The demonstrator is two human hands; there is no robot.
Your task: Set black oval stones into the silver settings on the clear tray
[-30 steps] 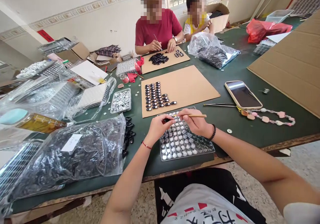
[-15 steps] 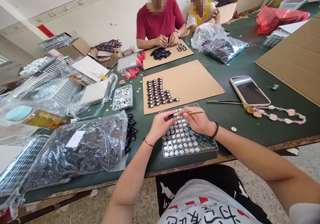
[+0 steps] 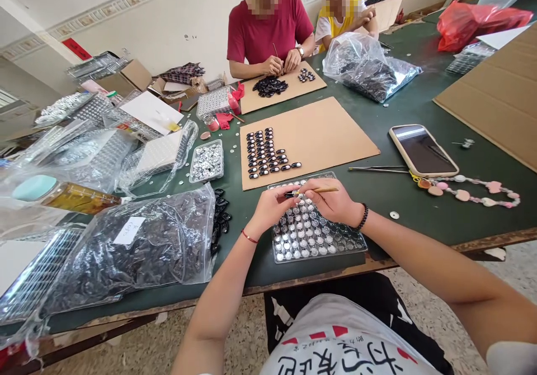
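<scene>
Between the fingertips of my left hand [image 3: 271,206] is a small black oval piece [image 3: 290,194], partly covered by the fingers. My right hand [image 3: 331,203] is closed around a thin wooden-handled tool [image 3: 323,190], its tip hidden close to the black piece. Both hands hover above a clear plastic tray [image 3: 321,245] with rows of round wells, many holding silvery white discs. Just beyond lies a cardboard sheet [image 3: 323,132], with rows of black oval pieces [image 3: 264,150] with white centres on its left side.
To the left lie a plastic bag of black pieces [image 3: 163,252], a bottle [image 3: 67,196] and a box of small discs [image 3: 207,161]. Tweezers [image 3: 377,169] and a phone [image 3: 423,148] with a beaded strap are at right. Across the table, a person in red [image 3: 271,34] works at another cardboard sheet.
The view has shifted slightly. My hands stay together over the tray, still on the black piece and the tool, with only small finger movement.
</scene>
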